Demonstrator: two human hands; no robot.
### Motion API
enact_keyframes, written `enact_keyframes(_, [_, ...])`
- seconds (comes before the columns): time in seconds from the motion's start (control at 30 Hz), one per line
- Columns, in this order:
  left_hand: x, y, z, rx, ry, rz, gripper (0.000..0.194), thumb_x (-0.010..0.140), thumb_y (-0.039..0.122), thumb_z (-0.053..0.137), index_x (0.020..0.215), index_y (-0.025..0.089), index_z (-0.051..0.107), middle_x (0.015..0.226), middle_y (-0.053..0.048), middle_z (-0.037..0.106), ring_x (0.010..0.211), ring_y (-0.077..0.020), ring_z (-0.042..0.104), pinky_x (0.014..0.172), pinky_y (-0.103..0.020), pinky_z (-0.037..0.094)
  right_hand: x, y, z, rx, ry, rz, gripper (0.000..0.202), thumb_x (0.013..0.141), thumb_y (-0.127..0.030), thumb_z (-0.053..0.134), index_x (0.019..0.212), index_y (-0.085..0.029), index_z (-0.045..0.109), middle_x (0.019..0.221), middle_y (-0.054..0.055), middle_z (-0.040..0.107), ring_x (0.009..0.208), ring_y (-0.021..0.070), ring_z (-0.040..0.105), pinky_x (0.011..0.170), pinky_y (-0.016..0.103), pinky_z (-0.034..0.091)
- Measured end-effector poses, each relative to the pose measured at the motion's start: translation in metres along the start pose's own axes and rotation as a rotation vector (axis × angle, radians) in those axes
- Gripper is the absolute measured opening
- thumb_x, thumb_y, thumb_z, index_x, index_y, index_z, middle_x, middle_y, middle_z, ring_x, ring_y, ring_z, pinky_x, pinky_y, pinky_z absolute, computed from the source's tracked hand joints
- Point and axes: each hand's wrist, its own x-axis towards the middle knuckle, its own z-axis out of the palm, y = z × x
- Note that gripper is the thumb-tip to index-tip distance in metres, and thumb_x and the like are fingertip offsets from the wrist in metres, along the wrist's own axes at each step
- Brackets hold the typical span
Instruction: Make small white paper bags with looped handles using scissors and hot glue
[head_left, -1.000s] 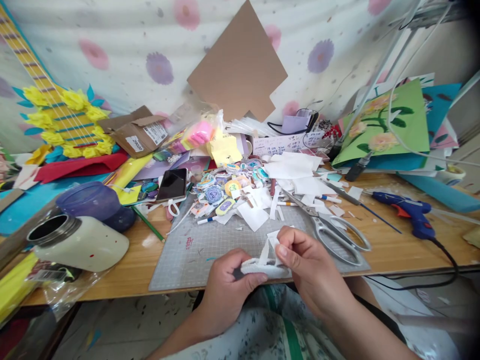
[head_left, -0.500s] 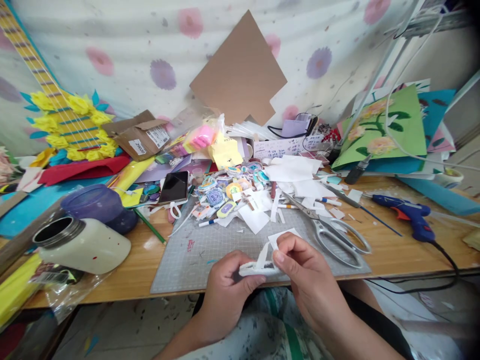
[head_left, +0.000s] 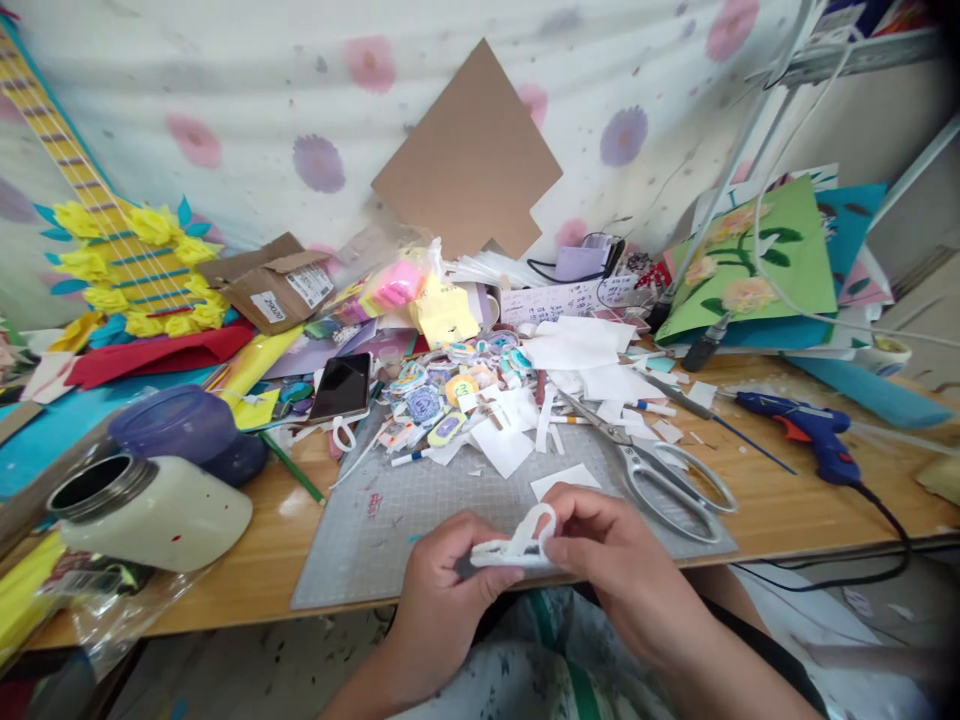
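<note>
Holding a white foam strip (head_left: 517,548) flat, long way left to right, at the mat's (head_left: 390,520) near edge, left hand (head_left: 442,570) pinching its left end, right hand (head_left: 600,545) pinching its curled right end.

I have both forearms coming up from the bottom of the view, angled toward each other so the hands meet in the middle. My left hand (head_left: 446,575) is curled, knuckles toward me, thumb pointing right and pressed down against the side of its forefinger in a pinch. My right hand (head_left: 611,560) sits just beside it, back turned up, fingers bent inward, thumb and forefinger tips closed together close to the left thumb.
</note>
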Motion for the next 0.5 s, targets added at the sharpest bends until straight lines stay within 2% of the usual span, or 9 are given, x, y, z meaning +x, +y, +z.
enact_keyframes(0.13, [0.002,-0.002,0.001,0.029,-0.018,-0.009,0.017,0.069,0.034,0.070,0.066,0.017,0.067,0.062,0.001,0.057,0.061,-0.0156,0.051,0.058,-0.024,0.037,0.000,0.001,0.002,0.022,0.025,0.006,0.010,0.063,-0.023,0.070,0.065,-0.017,0.062,0.062,-0.003,0.053,0.062,0.0126,0.043,0.059,0.025,0.032])
enact_keyframes(0.2, [0.005,-0.004,0.002,0.020,0.022,-0.011,0.017,0.067,0.034,0.071,0.064,0.018,0.067,0.060,0.001,0.056,0.060,-0.0153,0.051,0.058,-0.023,0.037,0.001,0.002,0.000,0.071,0.039,-0.005,0.014,0.062,-0.028,0.071,0.067,-0.018,0.063,0.062,-0.003,0.052,0.061,0.0125,0.043,0.058,0.024,0.033])
enact_keyframes(0.27, [0.008,-0.006,0.002,-0.011,0.080,-0.037,0.018,0.065,0.034,0.072,0.062,0.018,0.065,0.059,0.002,0.055,0.060,-0.0151,0.050,0.059,-0.023,0.038,0.002,0.003,-0.007,-0.004,0.114,-0.085,0.019,0.067,-0.036,0.069,0.073,-0.019,0.063,0.066,-0.002,0.054,0.063,0.0137,0.047,0.059,0.025,0.036])
enact_keyframes(0.37, [0.014,-0.010,0.002,-0.067,0.120,-0.112,0.021,0.063,0.038,0.074,0.065,0.018,0.067,0.061,0.002,0.059,0.062,-0.0165,0.053,0.060,-0.023,0.042,0.004,0.002,-0.035,-0.312,0.304,-0.239,0.022,0.078,-0.043,0.060,0.077,-0.021,0.062,0.068,-0.001,0.057,0.066,0.0160,0.052,0.061,0.027,0.042])
enact_keyframes(0.43, [0.017,-0.014,0.001,-0.104,0.150,-0.168,0.025,0.060,0.041,0.075,0.070,0.018,0.069,0.063,0.001,0.063,0.065,-0.0180,0.056,0.061,-0.023,0.044,0.005,-0.003,-0.065,-0.475,0.411,-0.290,0.021,0.080,-0.043,0.057,0.077,-0.022,0.061,0.069,0.000,0.058,0.066,0.0170,0.053,0.062,0.029,0.043])
enact_keyframes(0.5, [0.019,-0.018,0.002,-0.155,0.211,-0.214,0.031,0.058,0.042,0.076,0.076,0.019,0.070,0.066,0.001,0.066,0.068,-0.0194,0.058,0.063,-0.024,0.046,0.005,-0.009,-0.100,-0.630,0.514,-0.329,0.020,0.080,-0.041,0.059,0.080,-0.022,0.063,0.078,0.003,0.062,0.074,0.0198,0.055,0.068,0.032,0.043])
